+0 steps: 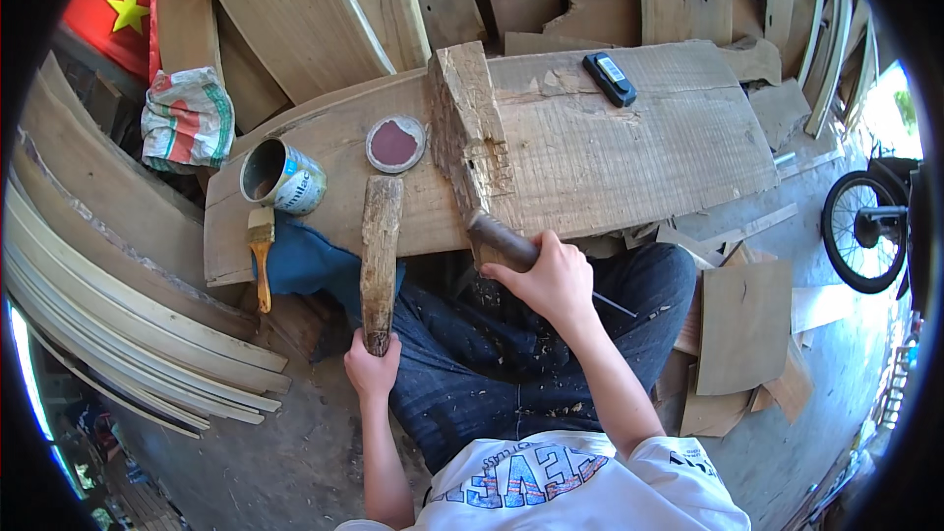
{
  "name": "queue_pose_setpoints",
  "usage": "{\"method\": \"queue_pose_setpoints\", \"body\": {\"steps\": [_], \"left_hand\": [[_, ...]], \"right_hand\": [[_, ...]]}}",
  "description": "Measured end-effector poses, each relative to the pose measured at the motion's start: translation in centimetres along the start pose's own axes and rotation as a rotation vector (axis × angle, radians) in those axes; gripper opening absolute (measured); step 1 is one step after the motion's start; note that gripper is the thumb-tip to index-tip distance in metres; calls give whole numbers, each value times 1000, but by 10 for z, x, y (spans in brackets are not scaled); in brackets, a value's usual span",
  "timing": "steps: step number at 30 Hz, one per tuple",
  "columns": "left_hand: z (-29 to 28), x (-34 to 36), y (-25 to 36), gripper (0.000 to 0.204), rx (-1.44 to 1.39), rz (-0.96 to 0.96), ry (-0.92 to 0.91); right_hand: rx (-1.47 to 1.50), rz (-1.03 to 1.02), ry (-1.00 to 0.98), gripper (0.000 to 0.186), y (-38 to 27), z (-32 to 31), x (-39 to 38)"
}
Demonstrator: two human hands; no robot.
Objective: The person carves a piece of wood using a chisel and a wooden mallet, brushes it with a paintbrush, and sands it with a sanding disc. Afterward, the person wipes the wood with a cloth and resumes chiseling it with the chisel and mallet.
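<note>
My left hand (372, 364) is wrapped round the lower end of a rough, pale wooden stick (382, 236), whose upper end reaches over the board's front edge. My right hand (546, 275) grips a dark, round wooden piece (501, 241) angled toward a rough, split wood block (464, 118) lying across the wide plank (639, 167). A thin metal rod (615, 305) sticks out past my right fingers; how it joins the dark piece is hidden. On the plank are an open tin (293, 187), a round lid with dark red residue (395, 146) and a small black device (610, 79).
A paintbrush (262, 256) and blue cloth (295, 261) hang at the plank's front left. Curved strips (138, 324) line the left; boards (305, 10) stand behind, beside a crumpled sack (187, 118) and red flag (103, 0). Offcuts (742, 324) and a wheel (863, 231) are at right.
</note>
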State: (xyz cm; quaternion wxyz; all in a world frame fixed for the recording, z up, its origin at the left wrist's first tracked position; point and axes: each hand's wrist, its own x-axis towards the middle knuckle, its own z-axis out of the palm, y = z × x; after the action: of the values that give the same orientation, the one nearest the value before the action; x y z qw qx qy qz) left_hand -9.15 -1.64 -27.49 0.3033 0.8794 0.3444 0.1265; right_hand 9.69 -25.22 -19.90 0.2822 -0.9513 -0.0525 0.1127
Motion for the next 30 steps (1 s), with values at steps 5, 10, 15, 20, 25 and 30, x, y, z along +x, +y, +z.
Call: {"method": "queue_pose_setpoints", "body": {"steps": [5, 10, 15, 20, 25, 30], "left_hand": [[0, 2, 0, 30, -36, 35, 20], [-1, 4, 2, 29, -33, 21, 1], [-2, 3, 1, 29, -34, 46, 16], [-3, 2, 1, 30, -26, 28, 17], [-1, 3, 2, 30, -26, 6, 14], [0, 1, 3, 31, -22, -3, 5]], "right_hand": [[512, 86, -185, 49, 33, 23, 8], [684, 27, 13, 37, 37, 28, 6], [536, -118, 180, 34, 27, -18, 5], [389, -43, 9, 41, 41, -25, 15], [202, -229, -137, 37, 30, -10, 7], [216, -677, -347, 40, 21, -2, 7]]}}
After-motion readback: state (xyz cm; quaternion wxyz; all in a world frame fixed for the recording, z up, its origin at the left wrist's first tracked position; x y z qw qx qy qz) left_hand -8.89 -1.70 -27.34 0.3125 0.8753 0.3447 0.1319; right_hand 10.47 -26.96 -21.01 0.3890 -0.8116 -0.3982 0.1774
